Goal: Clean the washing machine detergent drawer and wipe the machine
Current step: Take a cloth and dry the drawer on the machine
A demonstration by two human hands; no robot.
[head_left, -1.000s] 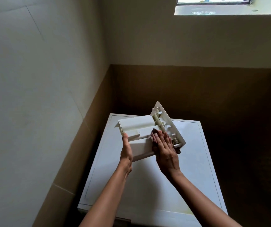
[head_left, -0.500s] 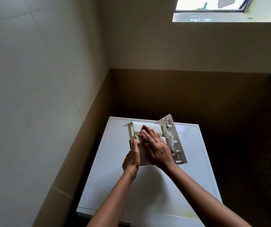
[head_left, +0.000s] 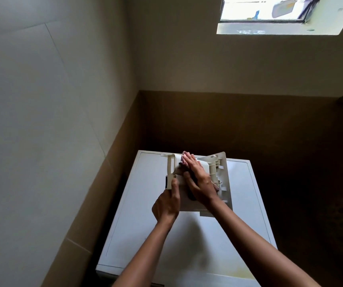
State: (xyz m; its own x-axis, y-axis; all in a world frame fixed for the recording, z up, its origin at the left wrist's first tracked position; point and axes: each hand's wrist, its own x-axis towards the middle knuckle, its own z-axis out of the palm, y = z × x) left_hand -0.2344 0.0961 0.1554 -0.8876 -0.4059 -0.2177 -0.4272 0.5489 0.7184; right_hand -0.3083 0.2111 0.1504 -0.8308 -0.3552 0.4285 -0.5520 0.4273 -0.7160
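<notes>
Head camera looks down on a white washing machine (head_left: pixel 187 245) set in a corner, its flat top filling the lower middle of the view. On that top, toward 12 o'clock, sits the cream detergent drawer (head_left: pixel 224 175), pulled fully out of the machine and resting at a tilt, its ribbed side panel rising at 1 o'clock from the hands.

The person's left hand (head_left: pixel 167 204) grips the drawer's near left edge at about 9 o'clock of the drawer; its fingers curl closed around the plastic, with the thumb pressed up along the face. The right hand (head_left: pixel 199 181) lies across the drawer's upper surface, fingers straight, together and flat, reaching toward 12 o'clock. Under those fingers a dark cloth (head_left: pixel 184 163) is pressed against the drawer; only a small purplish bit of it shows at the fingertips and along the left side of the hand, so how much of it the hand holds cannot be told. Both forearms enter from 6 o'clock and converge on the drawer.

Pale wall (head_left: pixel 42 121) fills the left, brown tiling (head_left: pixel 228 121) runs behind the machine, and a bright window (head_left: pixel 270 13) opens at 1 o'clock of the view
</notes>
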